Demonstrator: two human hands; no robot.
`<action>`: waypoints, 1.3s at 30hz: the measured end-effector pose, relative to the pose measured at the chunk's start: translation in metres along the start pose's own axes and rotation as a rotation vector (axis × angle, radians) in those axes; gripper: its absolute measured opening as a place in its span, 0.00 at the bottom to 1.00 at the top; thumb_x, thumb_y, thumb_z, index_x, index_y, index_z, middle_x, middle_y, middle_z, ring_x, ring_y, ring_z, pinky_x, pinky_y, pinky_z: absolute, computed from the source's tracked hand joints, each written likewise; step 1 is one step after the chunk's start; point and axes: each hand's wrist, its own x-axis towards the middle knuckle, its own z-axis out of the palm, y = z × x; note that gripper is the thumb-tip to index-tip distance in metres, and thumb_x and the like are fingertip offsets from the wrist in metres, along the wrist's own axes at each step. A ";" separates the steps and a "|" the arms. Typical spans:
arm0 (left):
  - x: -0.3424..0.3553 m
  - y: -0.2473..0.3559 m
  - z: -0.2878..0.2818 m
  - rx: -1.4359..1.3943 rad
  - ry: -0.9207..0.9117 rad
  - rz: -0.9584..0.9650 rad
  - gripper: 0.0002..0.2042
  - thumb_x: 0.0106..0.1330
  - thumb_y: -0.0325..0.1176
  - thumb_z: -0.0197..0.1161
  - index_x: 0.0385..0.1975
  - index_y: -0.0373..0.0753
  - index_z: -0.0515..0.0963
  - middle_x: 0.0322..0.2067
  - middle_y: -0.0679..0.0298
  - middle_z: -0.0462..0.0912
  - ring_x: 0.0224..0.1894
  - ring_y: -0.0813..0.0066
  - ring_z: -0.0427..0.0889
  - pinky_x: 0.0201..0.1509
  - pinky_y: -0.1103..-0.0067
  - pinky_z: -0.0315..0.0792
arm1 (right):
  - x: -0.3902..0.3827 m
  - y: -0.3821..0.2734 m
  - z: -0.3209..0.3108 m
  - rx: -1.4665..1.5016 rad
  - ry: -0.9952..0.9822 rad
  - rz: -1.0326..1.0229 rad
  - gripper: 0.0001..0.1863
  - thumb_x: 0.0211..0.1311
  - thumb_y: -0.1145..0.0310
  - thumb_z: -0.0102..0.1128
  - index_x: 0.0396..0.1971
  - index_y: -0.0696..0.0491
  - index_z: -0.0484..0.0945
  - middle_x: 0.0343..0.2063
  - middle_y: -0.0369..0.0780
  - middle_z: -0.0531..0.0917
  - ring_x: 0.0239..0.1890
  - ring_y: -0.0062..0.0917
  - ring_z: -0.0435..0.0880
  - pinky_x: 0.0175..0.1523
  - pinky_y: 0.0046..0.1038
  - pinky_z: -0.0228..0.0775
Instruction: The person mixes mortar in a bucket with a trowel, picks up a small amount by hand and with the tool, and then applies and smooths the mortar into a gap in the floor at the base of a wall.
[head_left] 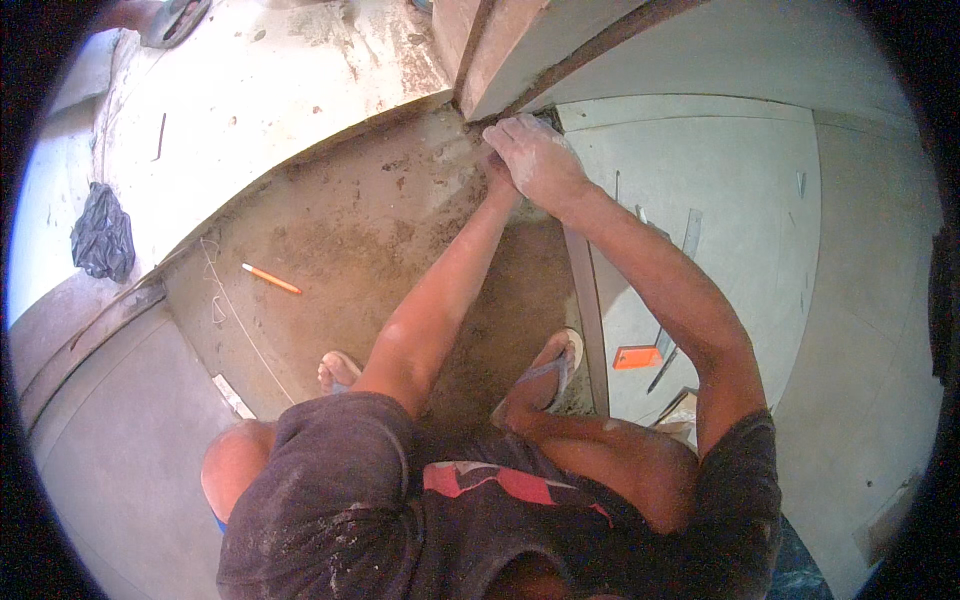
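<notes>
Both my arms stretch forward to the foot of a pale upright post (505, 75) at the far edge of the brown, dusty floor patch (380, 220). My right hand (542, 165), coated in whitish dust, is closed with its fingers bent over. What it grips, if anything, is hidden. My left hand (499, 176) lies just beneath and to the left of it. Most of it is covered by the right hand, so its fingers do not show. Dust blurs the floor beside both hands.
An orange pencil (271, 278) and a thin white string (250, 332) lie on the floor at left. A black plastic bag (103, 235) rests on the white slab (220, 130). On the pale panel (740, 190) at right are an orange block-shaped thing (637, 357) and a metal ruler (692, 232).
</notes>
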 end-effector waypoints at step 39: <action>-0.010 -0.004 0.004 0.079 0.047 -0.001 0.19 0.57 0.40 0.66 0.45 0.36 0.76 0.40 0.53 0.82 0.45 0.61 0.81 0.51 0.69 0.74 | 0.003 -0.003 0.003 0.116 0.022 0.043 0.17 0.56 0.72 0.54 0.47 0.55 0.74 0.44 0.46 0.79 0.50 0.42 0.77 0.57 0.39 0.69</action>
